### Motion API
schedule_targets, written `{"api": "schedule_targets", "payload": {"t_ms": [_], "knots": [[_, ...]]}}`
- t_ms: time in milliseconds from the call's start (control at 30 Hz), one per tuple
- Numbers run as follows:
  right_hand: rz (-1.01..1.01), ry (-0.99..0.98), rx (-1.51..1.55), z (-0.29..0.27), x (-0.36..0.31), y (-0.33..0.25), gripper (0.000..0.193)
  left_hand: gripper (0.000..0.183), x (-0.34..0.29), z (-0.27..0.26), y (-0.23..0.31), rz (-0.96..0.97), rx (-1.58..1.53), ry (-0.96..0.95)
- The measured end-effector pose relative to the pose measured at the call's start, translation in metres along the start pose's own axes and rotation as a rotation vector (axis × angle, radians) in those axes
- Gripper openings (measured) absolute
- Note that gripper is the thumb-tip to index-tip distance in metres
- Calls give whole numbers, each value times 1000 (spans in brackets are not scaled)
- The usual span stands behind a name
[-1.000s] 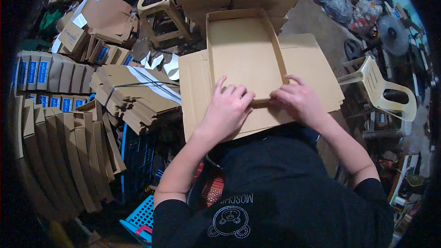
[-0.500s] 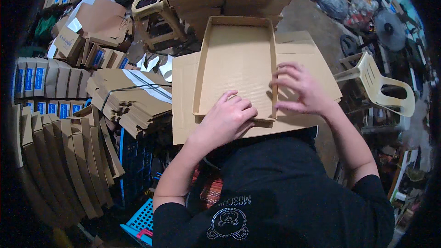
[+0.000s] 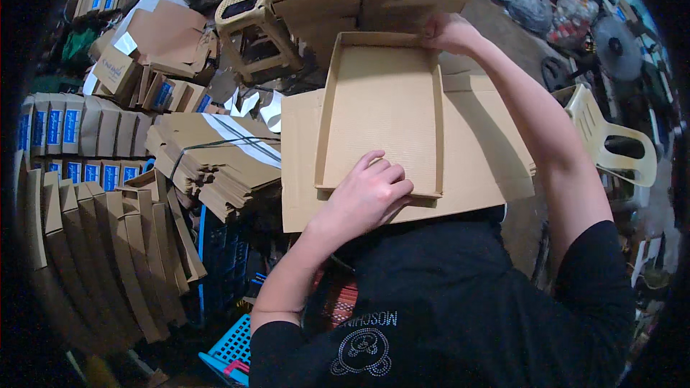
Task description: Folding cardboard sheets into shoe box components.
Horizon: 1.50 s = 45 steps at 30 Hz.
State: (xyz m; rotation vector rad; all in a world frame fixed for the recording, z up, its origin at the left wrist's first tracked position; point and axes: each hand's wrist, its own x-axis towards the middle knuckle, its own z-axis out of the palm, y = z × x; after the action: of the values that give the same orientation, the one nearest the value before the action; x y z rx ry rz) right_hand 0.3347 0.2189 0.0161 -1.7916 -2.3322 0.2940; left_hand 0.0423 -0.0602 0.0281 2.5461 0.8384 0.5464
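Cardboard tray (image 3: 381,111) lies on flat cardboard sheets (image 3: 489,147), left hand (image 3: 370,192) half-curled over its near end, pinch unclear, right hand (image 3: 447,33) at its far right corner, blurred, can't tell grip; best brace near end, square corner without creasing.

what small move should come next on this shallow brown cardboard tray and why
Probably pinch the far right corner of the shallow brown cardboard tray: the right hand is at that corner, while the left hand is at the near wall.
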Motion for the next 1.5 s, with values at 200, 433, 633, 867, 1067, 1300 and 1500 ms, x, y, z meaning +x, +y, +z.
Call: {"api": "schedule_targets", "payload": {"t_ms": [200,433,633,867,1067,1300,1500], "knots": [[1,-181,-231,7,17,-7,30,15,1,0,2,11,6,18],[-33,-240,-377,12,29,-5,33,14,3,4,-1,35,7,5],[-206,-202,-153,9,33,-56,28,16,3,1,5,23,-10,-5],[-194,-80,-136,35,25,-70,28,18,1,-9,6,1,27,-8],[-324,131,31,19,3,-50,53,24,-2,-11,3,4,-9,-70],[-203,241,276,-16,-106,-22,66,25,-11,-28,-9,-104,33,-149],[-163,263,400,-36,-195,-51,50,16,-4,-20,-4,-2,99,40]]}}
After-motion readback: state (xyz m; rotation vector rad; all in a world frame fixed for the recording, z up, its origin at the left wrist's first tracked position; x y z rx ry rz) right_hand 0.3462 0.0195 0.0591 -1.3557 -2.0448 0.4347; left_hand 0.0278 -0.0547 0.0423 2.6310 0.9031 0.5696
